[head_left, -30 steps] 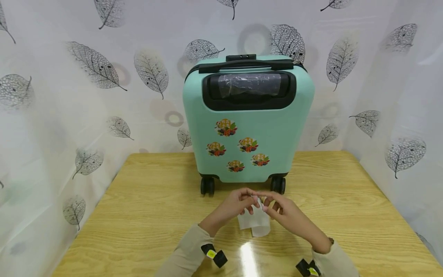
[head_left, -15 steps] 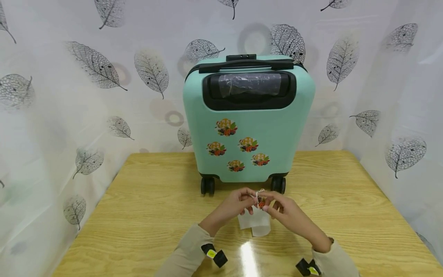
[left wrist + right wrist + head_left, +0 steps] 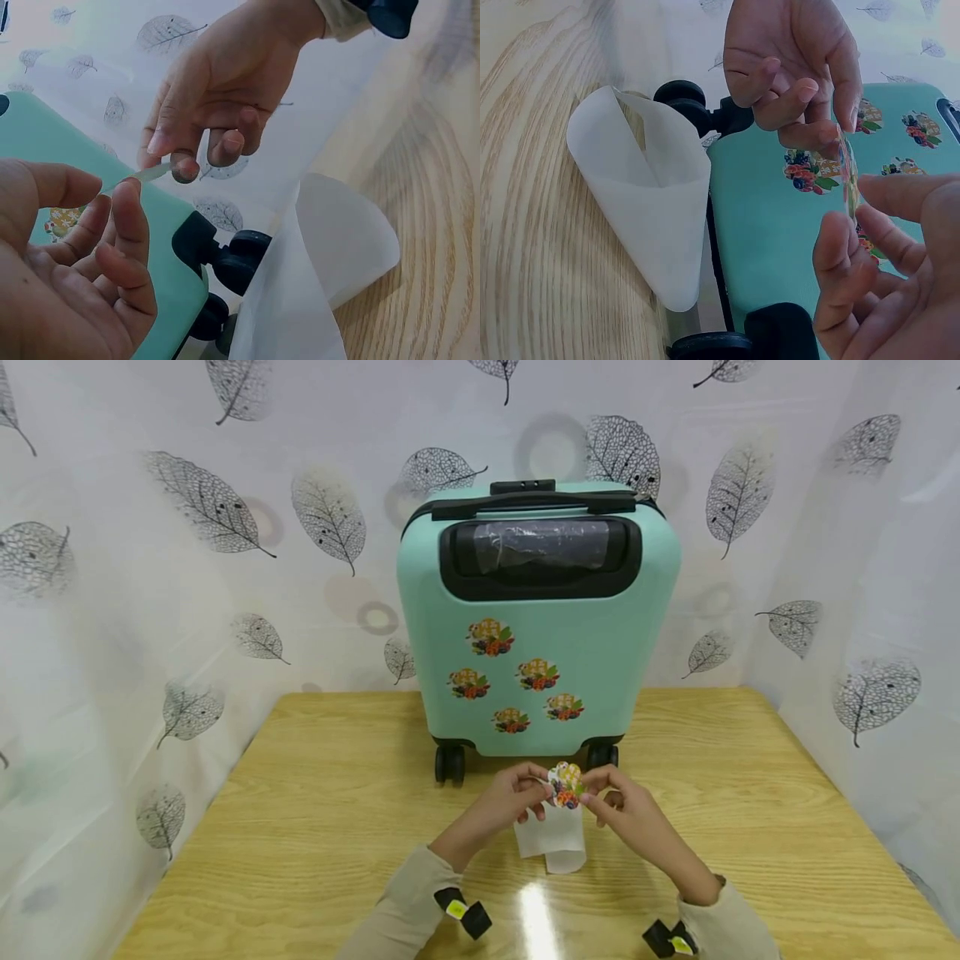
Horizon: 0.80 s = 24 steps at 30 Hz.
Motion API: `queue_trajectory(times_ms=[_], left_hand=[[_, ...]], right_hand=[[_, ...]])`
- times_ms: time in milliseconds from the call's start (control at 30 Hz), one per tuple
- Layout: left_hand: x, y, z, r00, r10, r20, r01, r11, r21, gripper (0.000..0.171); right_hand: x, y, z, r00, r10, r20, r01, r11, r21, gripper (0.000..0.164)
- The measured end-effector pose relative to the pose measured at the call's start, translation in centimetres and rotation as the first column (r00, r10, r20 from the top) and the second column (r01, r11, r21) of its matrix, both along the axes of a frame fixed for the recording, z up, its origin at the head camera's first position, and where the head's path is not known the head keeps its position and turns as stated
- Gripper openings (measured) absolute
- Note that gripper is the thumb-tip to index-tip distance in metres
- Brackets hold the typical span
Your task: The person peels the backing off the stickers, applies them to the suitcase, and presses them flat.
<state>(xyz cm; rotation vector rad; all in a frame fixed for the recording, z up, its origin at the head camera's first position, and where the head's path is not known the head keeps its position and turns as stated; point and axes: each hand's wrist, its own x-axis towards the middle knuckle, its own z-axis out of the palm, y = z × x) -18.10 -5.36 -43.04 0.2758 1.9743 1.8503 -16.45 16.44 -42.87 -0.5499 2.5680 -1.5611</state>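
Note:
A small sticker (image 3: 566, 785) with fruit and yellow lettering is stretched between both hands, printed side up in the head view. My left hand (image 3: 517, 795) pinches its left edge between thumb and fingers. At the opposite edge, my right hand (image 3: 626, 806) pinches it the same way. Seen nearly edge-on in the right wrist view, the sticker (image 3: 847, 176) stands upright between the fingertips. Below the hands, white backing paper (image 3: 551, 837) lies curled on the table. Behind them stands a mint-green suitcase (image 3: 592, 643) with several matching fruit stickers on its front.
The suitcase rests on black wheels (image 3: 450, 763) on a wooden table (image 3: 337, 793). A white curtain (image 3: 300, 610) with a leaf print hangs behind and at both sides. Dark wrist-worn devices (image 3: 465, 914) sit on the sleeves.
The sticker, at first hidden and folded between the fingers, is now turned flat with its print showing. My right hand has shifted slightly right and down, away from the left hand.

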Motion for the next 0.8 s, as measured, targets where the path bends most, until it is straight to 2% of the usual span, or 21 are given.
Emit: queue_trajectory(times_ms=[233,800], left_hand=[[-0.11,-0.09,-0.05,1.0,0.015,-0.003,-0.015,1.0,0.011,0.02],[-0.09,-0.31,-0.01,1.0,0.01,-0.002,-0.01,1.0,0.02,0.022]], right_hand=[[-0.24,-0.07,-0.09,0.996,-0.051,0.072,0.05,0.999,0.017,0.023],[-0.38,0.06,-0.15,0.991,0.003,0.133,0.005,0.998,-0.056,0.025]])
